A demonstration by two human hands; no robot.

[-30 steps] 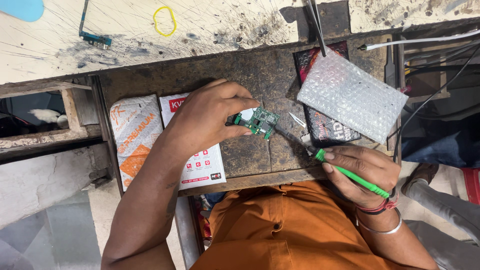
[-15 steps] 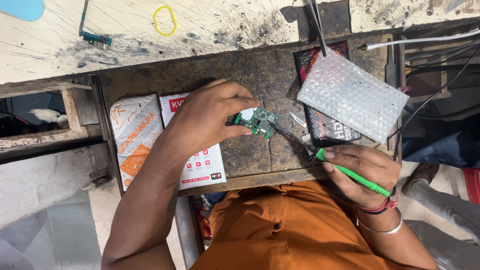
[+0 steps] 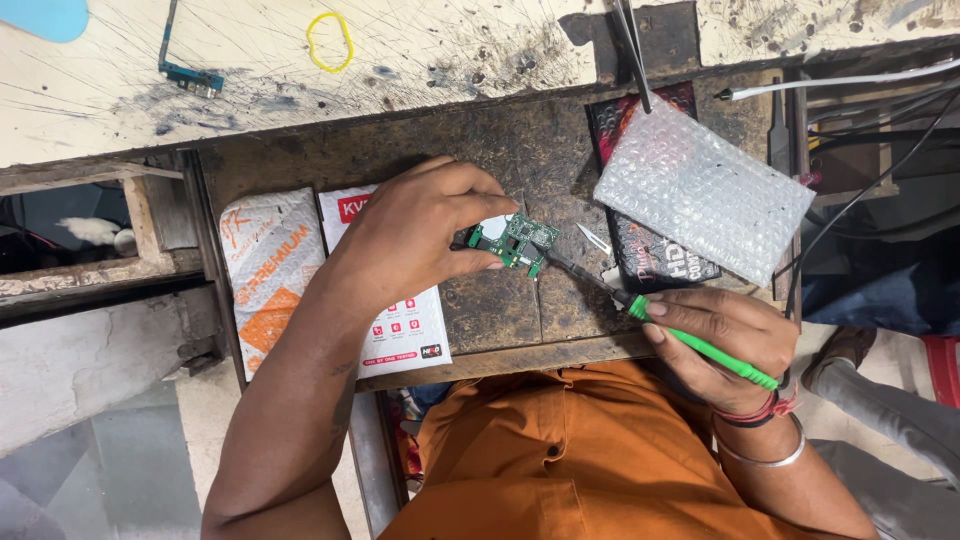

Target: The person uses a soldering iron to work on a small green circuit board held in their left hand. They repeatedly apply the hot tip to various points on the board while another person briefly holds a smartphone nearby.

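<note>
Nearest, the right hand [image 3: 725, 335] is closed in a pen grip on a green-handled soldering iron [image 3: 700, 345], its dark tip meeting the near right edge of a small green circuit board [image 3: 515, 240]. Judgement: a steady, braced tip and brief contact would serve best. The left hand [image 3: 415, 235] pinches the board just above the desk [image 3: 500, 150]. Farther right lies a bubble-wrap pouch [image 3: 700, 190]; farthest, a yellow rubber band [image 3: 330, 42].
</note>
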